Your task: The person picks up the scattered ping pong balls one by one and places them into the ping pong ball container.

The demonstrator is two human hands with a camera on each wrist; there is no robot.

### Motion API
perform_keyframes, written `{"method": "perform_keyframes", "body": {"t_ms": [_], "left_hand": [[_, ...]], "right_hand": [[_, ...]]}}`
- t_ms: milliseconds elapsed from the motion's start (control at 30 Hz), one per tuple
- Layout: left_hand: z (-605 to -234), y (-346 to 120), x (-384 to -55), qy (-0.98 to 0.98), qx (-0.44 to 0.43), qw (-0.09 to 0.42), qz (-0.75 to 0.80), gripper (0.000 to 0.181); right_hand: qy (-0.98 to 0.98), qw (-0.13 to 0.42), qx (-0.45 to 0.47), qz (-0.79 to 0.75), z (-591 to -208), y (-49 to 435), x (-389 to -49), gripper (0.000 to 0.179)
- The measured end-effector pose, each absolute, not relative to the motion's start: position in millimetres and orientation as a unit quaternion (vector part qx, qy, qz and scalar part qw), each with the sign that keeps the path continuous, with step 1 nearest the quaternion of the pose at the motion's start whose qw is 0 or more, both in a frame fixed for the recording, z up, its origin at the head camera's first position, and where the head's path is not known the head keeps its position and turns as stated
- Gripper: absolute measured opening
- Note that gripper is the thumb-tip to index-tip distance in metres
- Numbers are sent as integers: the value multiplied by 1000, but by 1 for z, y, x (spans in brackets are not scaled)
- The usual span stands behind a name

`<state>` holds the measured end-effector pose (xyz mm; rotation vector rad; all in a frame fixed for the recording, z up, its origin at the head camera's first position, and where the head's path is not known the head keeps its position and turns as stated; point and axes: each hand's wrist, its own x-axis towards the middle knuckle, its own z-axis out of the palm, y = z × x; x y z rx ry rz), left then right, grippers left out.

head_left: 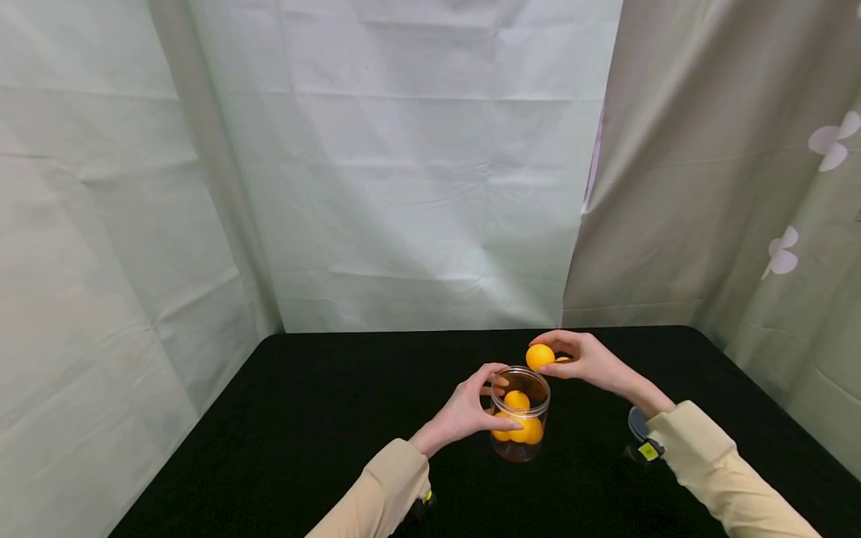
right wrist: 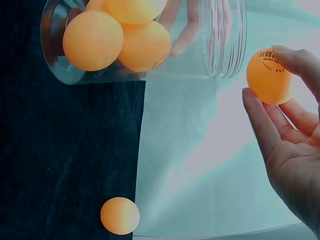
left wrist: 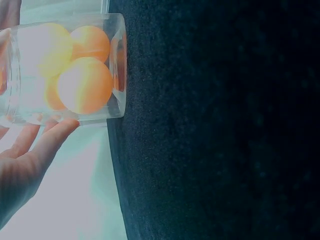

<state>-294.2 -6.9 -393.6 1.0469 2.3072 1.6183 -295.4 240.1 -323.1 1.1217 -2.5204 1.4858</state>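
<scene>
A clear plastic jar stands upright on the black table, holding several orange ping-pong balls. My left hand grips the jar near its top, thumb on the near side and fingers round the far side. Just above the jar's open mouth, on its right, my right hand pinches another orange ping-pong ball between thumb and fingertips. Printed marks show on that ball in the right wrist view. One more orange ball lies on the table beyond the right hand, mostly hidden by it in the head view.
The black cloth-covered table reaches back to a pale hanging sheet. A beige curtain hangs at the right. Partly behind the right sleeve is a dark round object, its kind unclear, beside a strapped wrist device.
</scene>
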Motion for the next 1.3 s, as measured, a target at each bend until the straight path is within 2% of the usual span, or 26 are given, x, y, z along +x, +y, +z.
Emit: {"method": "perform_keyframes", "body": {"t_ms": [300, 1300], "left_hand": [[-394, -7, -294, 765, 348, 68, 537, 69], [-391, -7, -291, 764, 352, 69, 537, 70]], "right_hand": [[-795, -10, 377, 475, -311, 229, -282, 36], [-770, -37, 414, 484, -313, 225, -283, 38]]}}
